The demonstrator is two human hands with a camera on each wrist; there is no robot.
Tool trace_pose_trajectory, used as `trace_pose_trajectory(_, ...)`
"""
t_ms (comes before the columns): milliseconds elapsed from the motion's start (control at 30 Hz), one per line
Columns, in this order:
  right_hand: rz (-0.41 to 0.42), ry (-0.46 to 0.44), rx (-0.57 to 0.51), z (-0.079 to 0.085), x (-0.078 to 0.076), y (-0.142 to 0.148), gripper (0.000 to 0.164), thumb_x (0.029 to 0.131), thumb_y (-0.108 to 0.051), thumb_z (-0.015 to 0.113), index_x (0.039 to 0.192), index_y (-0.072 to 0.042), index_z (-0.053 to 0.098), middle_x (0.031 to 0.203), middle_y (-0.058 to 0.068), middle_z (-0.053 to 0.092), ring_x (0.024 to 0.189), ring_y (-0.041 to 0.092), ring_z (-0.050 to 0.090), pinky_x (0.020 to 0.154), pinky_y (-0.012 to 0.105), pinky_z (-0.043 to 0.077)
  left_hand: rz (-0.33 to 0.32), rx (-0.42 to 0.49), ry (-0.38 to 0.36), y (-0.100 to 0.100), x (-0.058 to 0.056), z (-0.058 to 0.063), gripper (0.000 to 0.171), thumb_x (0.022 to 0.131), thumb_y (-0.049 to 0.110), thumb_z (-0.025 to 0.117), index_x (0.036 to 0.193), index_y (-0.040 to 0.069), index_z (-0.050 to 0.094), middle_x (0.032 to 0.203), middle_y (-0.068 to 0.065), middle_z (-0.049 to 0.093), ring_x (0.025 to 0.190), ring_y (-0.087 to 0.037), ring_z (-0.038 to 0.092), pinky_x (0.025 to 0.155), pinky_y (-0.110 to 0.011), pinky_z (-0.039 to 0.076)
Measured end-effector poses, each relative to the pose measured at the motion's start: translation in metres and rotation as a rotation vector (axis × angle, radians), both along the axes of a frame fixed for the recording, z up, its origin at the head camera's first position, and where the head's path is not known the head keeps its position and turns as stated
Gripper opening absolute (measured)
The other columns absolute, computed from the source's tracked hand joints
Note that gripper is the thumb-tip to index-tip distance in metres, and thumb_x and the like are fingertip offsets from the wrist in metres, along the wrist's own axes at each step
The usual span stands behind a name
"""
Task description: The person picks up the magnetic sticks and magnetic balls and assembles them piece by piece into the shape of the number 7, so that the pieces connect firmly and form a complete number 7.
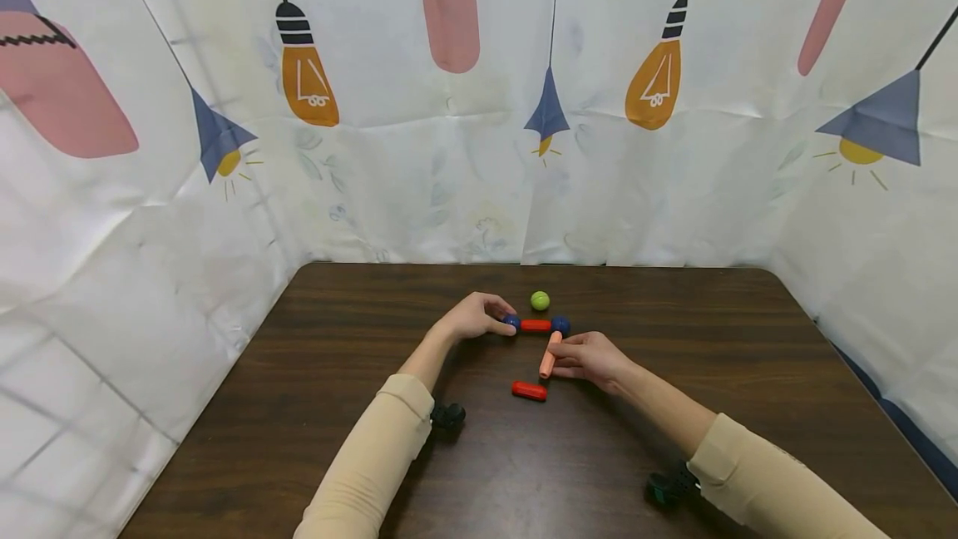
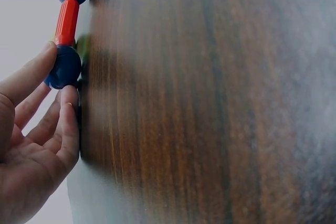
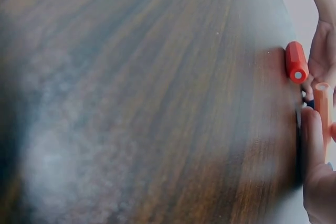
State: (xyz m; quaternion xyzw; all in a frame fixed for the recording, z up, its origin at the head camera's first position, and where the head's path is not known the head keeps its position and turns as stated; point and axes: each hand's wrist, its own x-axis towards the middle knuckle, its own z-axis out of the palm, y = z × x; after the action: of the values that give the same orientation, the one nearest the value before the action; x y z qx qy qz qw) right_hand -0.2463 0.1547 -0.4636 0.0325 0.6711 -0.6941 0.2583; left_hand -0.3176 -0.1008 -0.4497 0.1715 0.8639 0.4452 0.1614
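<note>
My left hand [image 1: 473, 317] pinches a dark blue ball [image 2: 65, 67] between thumb and fingers. From that ball a red rod [image 1: 535, 325] runs right to a second blue ball [image 1: 560, 325], the three in one line along the table. With thumb and fingertips my right hand [image 1: 591, 358] holds a salmon-orange rod [image 1: 550, 356], its far end at the second ball and its near end pointing toward me. Closer to me lies a loose red rod [image 3: 297, 62], a small silvery disc showing in its end. A yellow-green ball [image 1: 540, 301] sits just behind the joined pieces.
The brown wood-grain table [image 1: 314, 406] stretches out around the pieces. A white curtain [image 1: 389, 190] printed with lamps hangs along its back edge and sides. Dark wrist devices [image 1: 447, 417] sit under both sleeves, low over the tabletop.
</note>
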Motion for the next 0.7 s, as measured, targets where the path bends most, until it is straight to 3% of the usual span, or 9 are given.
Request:
trace_pose_trajectory(267, -0.035, -0.026, -0.01, 0.001, 0.0015, -0.002, 0.047, 0.103, -0.01, 0.065, 0.135, 0.022, 0.05, 0.106, 0.017, 0.073, 0.093, 0.021, 0.074, 0.086, 0.033, 0.057, -0.003, -0.008, -0.002, 0.0005, 0.0012, 0.0009, 0.029, 0.089, 0.018, 0.084, 0.115, 0.008, 0.076, 0.108, -0.004, 0.07, 0.106, -0.022, 0.062, 0.098, -0.041, 0.048)
trace_pose_trajectory(700, -0.082, -0.076, -0.037, 0.002, 0.0023, -0.0035, 0.042, 0.101, -0.008, 0.067, 0.13, 0.021, 0.056, 0.104, 0.018, 0.074, 0.092, 0.022, 0.075, 0.086, 0.034, 0.057, -0.008, -0.019, 0.012, 0.0011, 0.003, 0.0019, 0.028, 0.09, 0.019, 0.083, 0.115, 0.009, 0.075, 0.107, -0.003, 0.069, 0.106, -0.022, 0.062, 0.095, -0.04, 0.049)
